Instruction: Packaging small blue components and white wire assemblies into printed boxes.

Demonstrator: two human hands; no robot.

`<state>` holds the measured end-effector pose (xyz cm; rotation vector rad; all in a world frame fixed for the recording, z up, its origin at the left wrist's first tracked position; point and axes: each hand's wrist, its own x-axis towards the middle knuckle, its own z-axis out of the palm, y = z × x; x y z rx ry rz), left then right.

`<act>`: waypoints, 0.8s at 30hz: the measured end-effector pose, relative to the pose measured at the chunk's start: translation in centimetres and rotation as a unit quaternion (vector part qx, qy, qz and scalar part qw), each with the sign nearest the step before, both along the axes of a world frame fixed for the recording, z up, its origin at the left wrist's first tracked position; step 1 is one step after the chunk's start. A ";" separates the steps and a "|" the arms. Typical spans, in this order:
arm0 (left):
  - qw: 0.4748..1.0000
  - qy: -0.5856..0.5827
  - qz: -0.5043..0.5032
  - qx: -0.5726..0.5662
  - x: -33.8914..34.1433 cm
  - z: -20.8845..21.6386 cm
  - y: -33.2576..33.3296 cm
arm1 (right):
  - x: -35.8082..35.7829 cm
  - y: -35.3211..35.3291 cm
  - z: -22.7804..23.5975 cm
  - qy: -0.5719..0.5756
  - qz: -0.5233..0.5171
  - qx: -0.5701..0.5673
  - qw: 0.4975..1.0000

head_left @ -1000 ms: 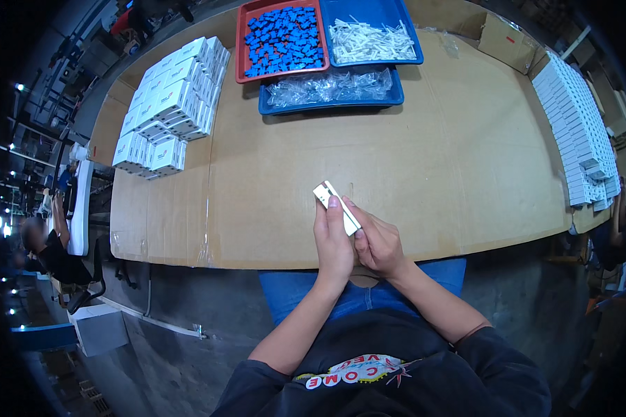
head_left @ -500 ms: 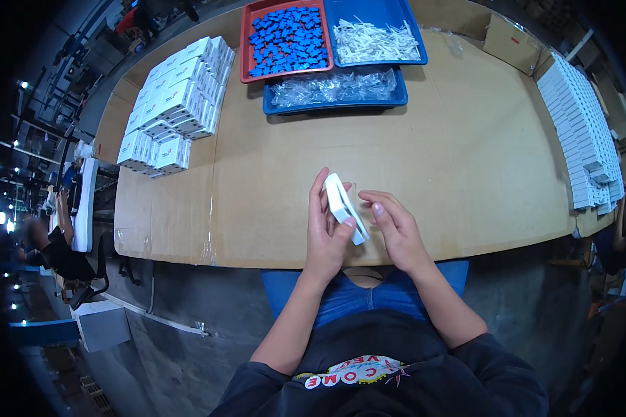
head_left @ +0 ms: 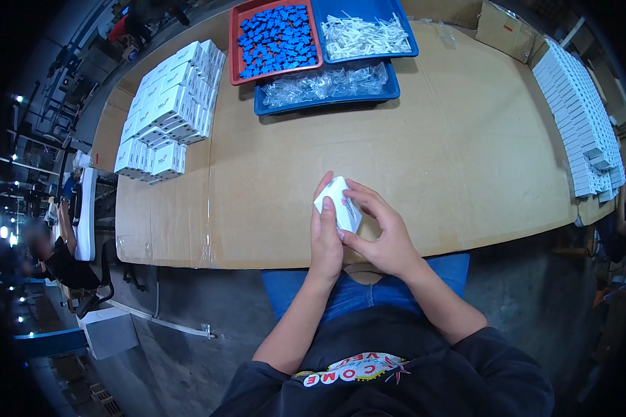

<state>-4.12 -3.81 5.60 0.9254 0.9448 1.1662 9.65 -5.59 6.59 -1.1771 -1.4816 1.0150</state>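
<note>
Since half a second ago, both hands have drawn the small white box (head_left: 339, 203) a little nearer the counter's near edge, and the box has turned so that a broad face now shows to the camera, where before it stood more on edge.

Now the left hand (head_left: 325, 233) lies upright along the box's left side, fingers straight and pressed flat against it, the fingertips reaching past its far corner. The right hand (head_left: 381, 233) closes on it from the right: the thumb is tucked against the near lower part and the forefinger is curled over the far upper edge. Both hands grip the box between them, held just above the cardboard-covered counter (head_left: 466, 153) near the middle of its near edge.

The box's long axis runs from far-left to near-right, slanting toward the right hand's palm, so the right hand covers the nearer end and the left hand braces the long side.

At the far edge stand a red tray (head_left: 240, 66) of small blue pieces, a blue tray (head_left: 410, 48) of white pieces and another blue tray (head_left: 257, 108) of clear bags. Stacks of white boxes (head_left: 167, 111) fill the far left corner, and a row of flat white boxes (head_left: 581, 118) lines the right edge.
</note>
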 end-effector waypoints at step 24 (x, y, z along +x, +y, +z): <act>0.989 -0.008 0.088 0.119 0.1 1.5 -0.3 | -2.1 -0.4 -1.7 0.045 0.009 0.138 0.989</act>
